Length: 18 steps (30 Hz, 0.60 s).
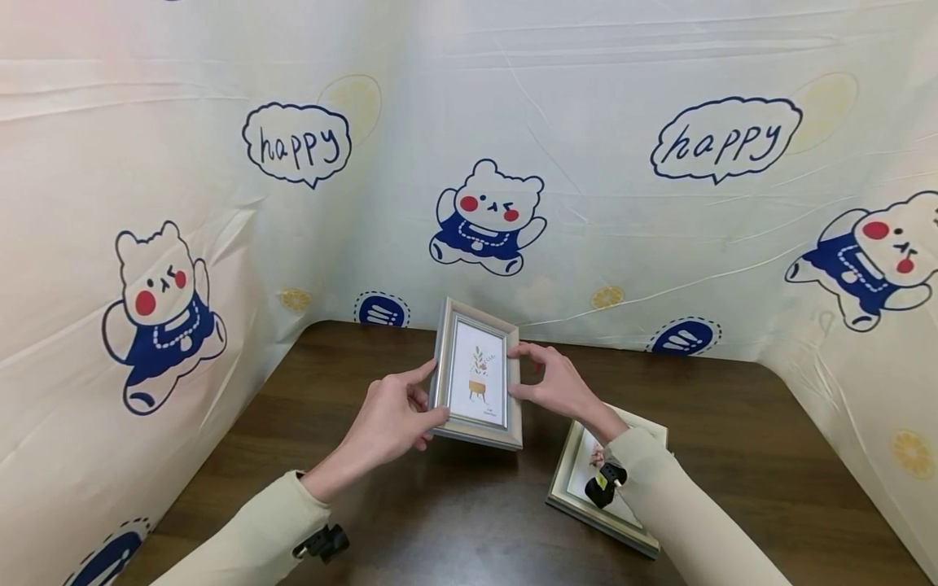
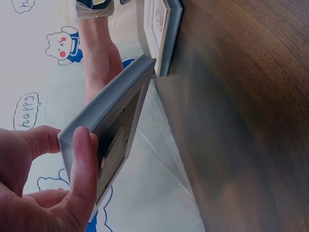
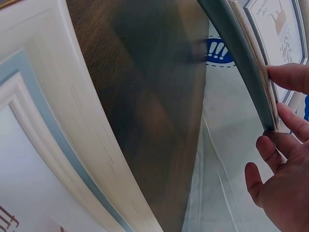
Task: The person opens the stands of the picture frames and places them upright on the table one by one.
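Observation:
Both hands hold up a cream picture frame point(image 1: 514, 423) with a grey-blue inner border, its picture of a potted plant facing the head camera. My left hand point(image 1: 392, 417) grips its lower left corner, thumb at the front. At the opposite side, my right hand point(image 1: 558, 386) pinches the right edge between thumb and fingers. The left wrist view shows the frame's side point(image 2: 108, 99) and part of its back, where a flat support leg point(image 2: 112, 153) shows. A second picture frame point(image 1: 601, 527) lies face up on the table below my right forearm, which hides part of it.
The dark brown wooden table point(image 1: 440, 513) extends under both arms. Behind it and at both sides hangs a pale fabric curtain point(image 1: 586, 244) printed with bears and "happy" bubbles. A small black device point(image 1: 322, 543) sits on the left cuff, another point(image 1: 605, 485) on the right.

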Tool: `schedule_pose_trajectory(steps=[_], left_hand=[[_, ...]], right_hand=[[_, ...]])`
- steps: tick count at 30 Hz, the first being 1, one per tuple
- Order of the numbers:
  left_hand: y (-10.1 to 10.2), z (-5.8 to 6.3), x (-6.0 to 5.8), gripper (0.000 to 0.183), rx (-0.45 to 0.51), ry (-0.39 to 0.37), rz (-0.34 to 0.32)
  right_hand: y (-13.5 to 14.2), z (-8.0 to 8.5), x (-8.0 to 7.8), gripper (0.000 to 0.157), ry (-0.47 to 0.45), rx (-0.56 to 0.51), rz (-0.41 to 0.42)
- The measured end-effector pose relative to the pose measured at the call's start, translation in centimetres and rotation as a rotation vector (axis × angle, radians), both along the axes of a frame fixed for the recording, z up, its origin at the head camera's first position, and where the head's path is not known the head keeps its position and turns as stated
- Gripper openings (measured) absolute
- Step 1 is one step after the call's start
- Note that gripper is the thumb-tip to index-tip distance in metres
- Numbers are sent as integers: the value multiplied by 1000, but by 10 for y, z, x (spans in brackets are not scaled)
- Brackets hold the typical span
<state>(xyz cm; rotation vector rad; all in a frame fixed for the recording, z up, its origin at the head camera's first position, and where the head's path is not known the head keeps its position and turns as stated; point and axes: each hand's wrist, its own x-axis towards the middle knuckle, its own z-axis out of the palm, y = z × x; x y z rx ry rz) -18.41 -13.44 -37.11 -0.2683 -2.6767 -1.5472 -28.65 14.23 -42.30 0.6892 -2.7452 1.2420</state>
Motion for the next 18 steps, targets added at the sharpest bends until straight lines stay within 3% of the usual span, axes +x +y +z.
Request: schedule_pose_trajectory(steps=[18], left_hand=[[5,4,2,76,-6,28,19]], right_hand=[[1,-3,1,52,10,-10,-13]])
